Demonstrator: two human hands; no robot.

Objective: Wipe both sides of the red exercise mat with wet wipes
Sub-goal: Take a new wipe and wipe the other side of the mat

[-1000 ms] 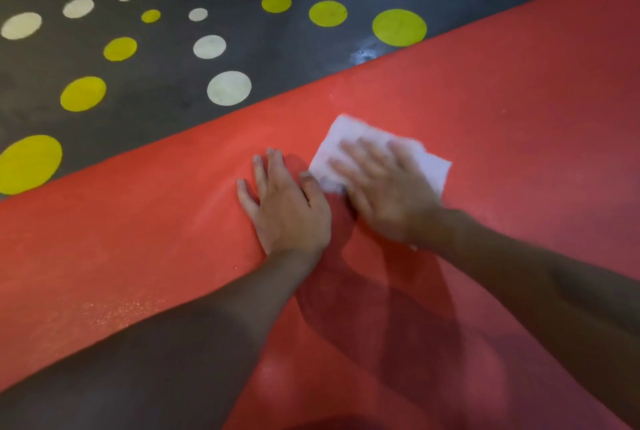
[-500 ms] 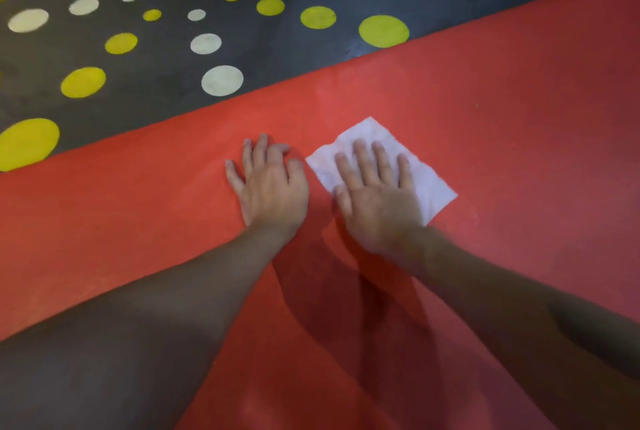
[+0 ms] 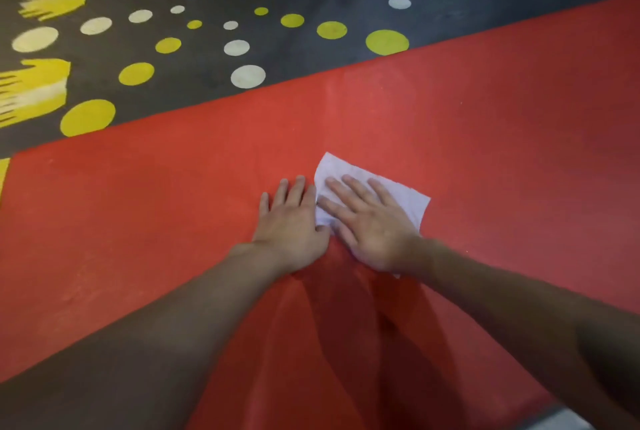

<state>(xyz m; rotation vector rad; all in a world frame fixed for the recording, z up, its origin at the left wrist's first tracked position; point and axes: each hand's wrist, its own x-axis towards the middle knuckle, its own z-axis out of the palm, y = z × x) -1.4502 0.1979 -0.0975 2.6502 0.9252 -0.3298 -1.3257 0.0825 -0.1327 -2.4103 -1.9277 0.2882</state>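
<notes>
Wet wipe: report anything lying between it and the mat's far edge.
Nothing visible does: only bare red mat lies between the wet wipe, flat under the right hand, and the far edge. The left hand rests on the mat beside the wipe's left side, so only a leftward stroke would meet it.

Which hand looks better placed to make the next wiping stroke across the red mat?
Probably the right hand: it lies flat on the white wipe, fingers spread over it. The left hand rests on bare mat beside the wipe, so it seems only to steady the mat.
</notes>
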